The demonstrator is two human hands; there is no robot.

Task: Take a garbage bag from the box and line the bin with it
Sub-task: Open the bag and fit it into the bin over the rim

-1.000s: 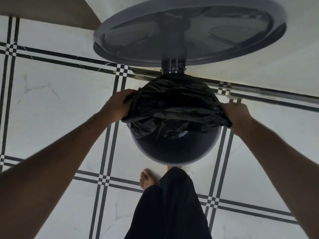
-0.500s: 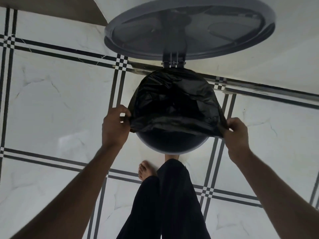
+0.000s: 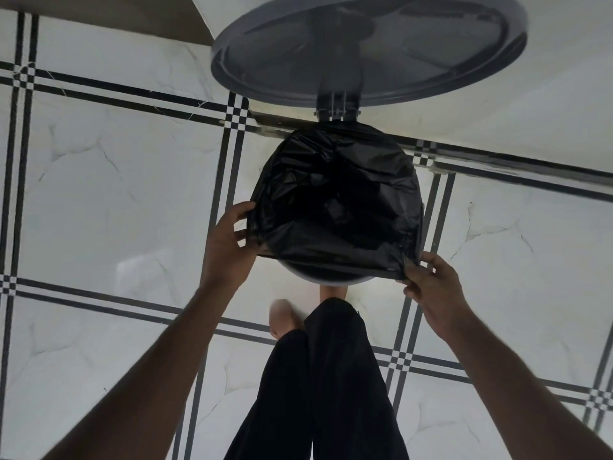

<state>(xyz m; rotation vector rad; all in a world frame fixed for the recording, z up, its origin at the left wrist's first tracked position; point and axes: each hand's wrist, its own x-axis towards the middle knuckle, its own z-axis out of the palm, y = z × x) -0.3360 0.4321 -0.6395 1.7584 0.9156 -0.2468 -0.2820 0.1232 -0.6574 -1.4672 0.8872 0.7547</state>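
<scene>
A round dark bin [image 3: 331, 279] stands on the tiled floor below me, its grey lid [image 3: 368, 44] swung up and open at the back. A black garbage bag [image 3: 335, 200] is spread over the bin's mouth and covers nearly all of it; only the near rim shows. My left hand [image 3: 229, 247] pinches the bag's near-left edge at the bin's left side. My right hand [image 3: 431, 283] grips the bag's near-right corner. The bag's edge is stretched straight between my two hands. The box is out of view.
White marble floor tiles [image 3: 116, 194] with black striped borders surround the bin. A white wall [image 3: 547, 104] rises behind the bin. My legs in black trousers [image 3: 325, 386] and a bare foot [image 3: 285, 318] stand just in front of the bin.
Both hands have drawn the bag's near edge toward me, across the bin's mouth. The bag now covers far more of the opening and less of the near rim shows.
</scene>
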